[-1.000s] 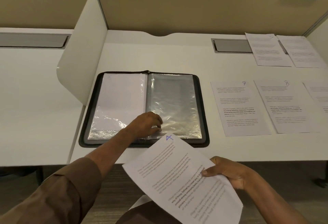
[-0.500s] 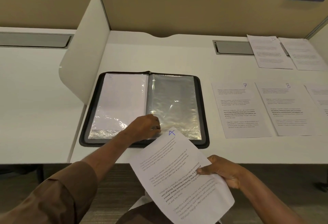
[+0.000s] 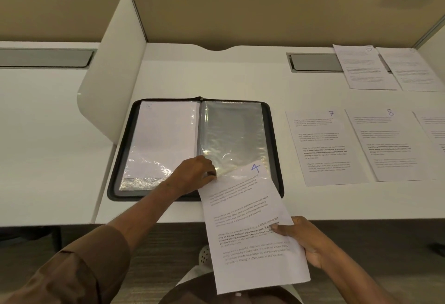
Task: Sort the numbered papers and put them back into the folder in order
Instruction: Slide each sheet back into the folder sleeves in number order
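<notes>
A black zip folder [image 3: 274, 144] lies open on the white desk. Its left sleeve holds a white sheet, its right clear sleeve [image 3: 231, 132] looks empty. My left hand [image 3: 192, 175] pinches the bottom edge of the right sleeve near the spine. My right hand [image 3: 303, 238] grips the right side of the paper marked 4 [image 3: 248, 222], whose top edge lies at the sleeve's bottom opening, beside my left fingers. Papers marked 7 [image 3: 322, 147] and 8 [image 3: 387, 144] lie flat to the right of the folder.
Two more sheets [image 3: 363, 67] lie at the back right, partly over a grey cable tray [image 3: 313, 63]. Another sheet is cut off at the right edge [image 3: 433, 130]. A white divider panel [image 3: 113, 67] stands left of the folder. The desk edge runs under paper 4.
My right hand has carried paper 4 up and forward, turning it more upright, so its top now reaches the right sleeve's bottom. My left hand has stayed at the sleeve's edge.
</notes>
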Demonstrator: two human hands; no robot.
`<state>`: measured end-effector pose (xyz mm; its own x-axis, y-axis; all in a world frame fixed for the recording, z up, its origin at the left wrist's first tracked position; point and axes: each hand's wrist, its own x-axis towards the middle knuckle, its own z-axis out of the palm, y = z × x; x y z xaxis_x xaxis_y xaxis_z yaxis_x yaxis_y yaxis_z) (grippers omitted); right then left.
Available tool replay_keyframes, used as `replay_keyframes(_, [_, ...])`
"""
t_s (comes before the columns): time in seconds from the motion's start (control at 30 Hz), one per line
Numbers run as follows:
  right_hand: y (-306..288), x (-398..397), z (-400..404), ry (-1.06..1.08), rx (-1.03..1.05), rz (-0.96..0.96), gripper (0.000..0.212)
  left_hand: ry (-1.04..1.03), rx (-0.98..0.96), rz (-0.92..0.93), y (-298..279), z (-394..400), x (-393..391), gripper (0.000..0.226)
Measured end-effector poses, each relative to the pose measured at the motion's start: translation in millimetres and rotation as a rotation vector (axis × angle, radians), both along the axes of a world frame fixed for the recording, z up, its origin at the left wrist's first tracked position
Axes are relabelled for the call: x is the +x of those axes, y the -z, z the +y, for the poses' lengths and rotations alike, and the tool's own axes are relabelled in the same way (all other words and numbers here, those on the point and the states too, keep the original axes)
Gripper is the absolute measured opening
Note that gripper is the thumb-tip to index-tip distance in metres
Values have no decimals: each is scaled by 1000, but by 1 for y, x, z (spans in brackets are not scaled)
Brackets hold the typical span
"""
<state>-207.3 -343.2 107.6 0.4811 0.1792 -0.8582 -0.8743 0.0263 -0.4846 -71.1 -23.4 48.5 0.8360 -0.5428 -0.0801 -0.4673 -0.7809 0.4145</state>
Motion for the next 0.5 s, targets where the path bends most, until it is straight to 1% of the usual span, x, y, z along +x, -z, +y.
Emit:
replay_keyframes(0.13, [2,-3,-3,33,-6,7,39,-1,1,-15,-3,1,-2,15])
replay_keyframes(0.2, [2,-4,-2,47,-17,-5,38,13,19,-57,-4,0,-3,15])
replay_keyframes(0.33, [0,-7,-1,70,-38,-29,35,50,60,-278,-2,-1,-10,7])
replay_keyframes(0.37, [0,-8,-1,76,-42,-32,35,50,65,-314,0,-1,-12,7])
replay_keyframes(0.43, [-1,-9,-1,87,-47,-40,35,26,83,-330,4,-3,-17,14])
replay_keyframes(0.5, [-1,-10,0,91,-64,-52,35,-12,119,-284,10,-5,-24,33])
